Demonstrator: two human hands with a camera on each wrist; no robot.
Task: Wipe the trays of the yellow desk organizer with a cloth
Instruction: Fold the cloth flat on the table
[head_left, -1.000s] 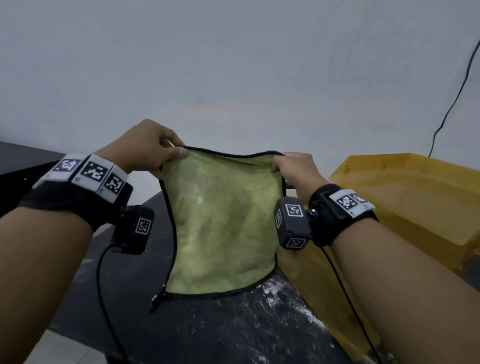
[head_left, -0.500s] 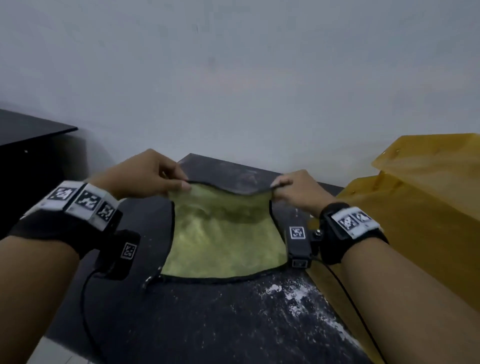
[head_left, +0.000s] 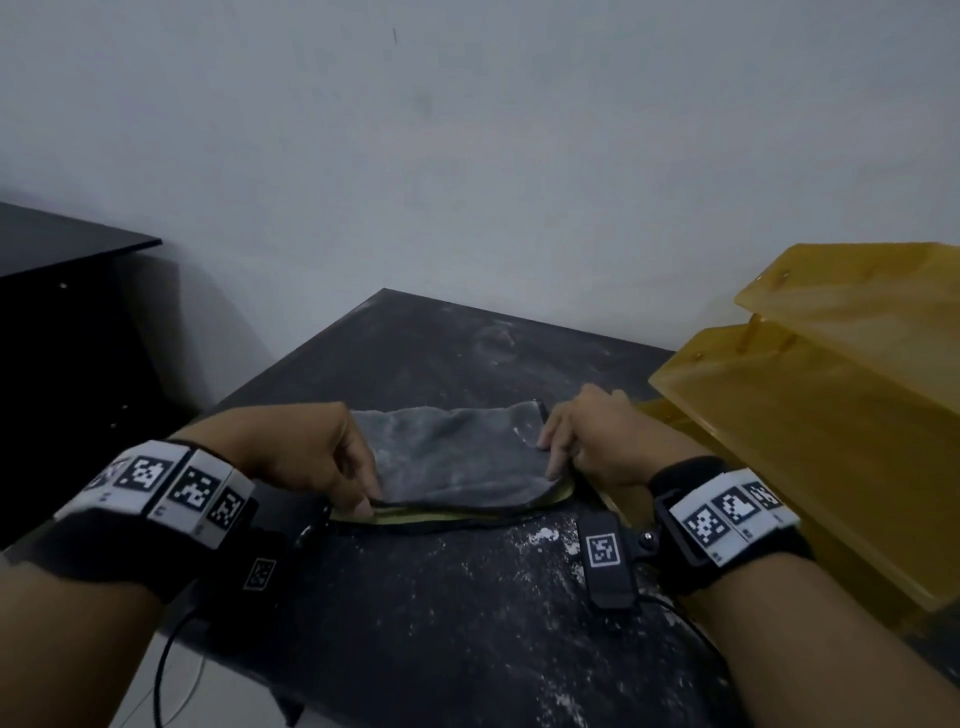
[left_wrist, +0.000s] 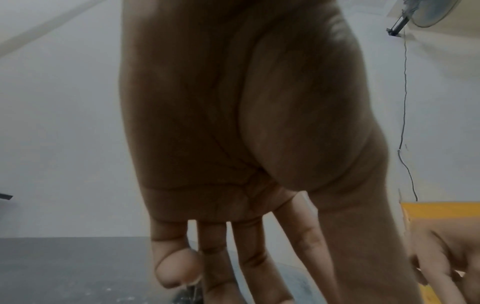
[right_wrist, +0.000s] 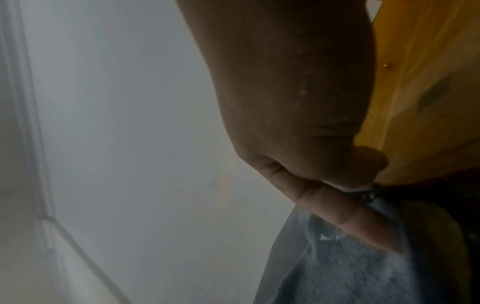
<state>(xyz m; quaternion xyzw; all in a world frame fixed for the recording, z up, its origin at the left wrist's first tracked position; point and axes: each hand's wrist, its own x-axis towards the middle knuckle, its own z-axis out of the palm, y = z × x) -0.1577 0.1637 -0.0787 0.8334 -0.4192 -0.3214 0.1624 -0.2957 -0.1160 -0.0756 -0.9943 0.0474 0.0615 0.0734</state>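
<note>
The cloth lies folded in half on the dark table, grey side up, with a strip of its yellow-green side showing along the near edge. My left hand pinches the near left corner of the cloth. My right hand pinches the near right corner; in the right wrist view the cloth lies under my extended finger. The yellow desk organizer with stacked trays stands to the right of my right hand. In the left wrist view my left hand points its fingers down at the table.
The dark table is dusted with white powder near its front. A black cabinet stands at the left. A white wall rises behind. A wall fan and a hanging cable show in the left wrist view.
Both hands lowered the hanging cloth onto the table and folded its top edge toward me, so the grey side now faces up. The view tilted down.
</note>
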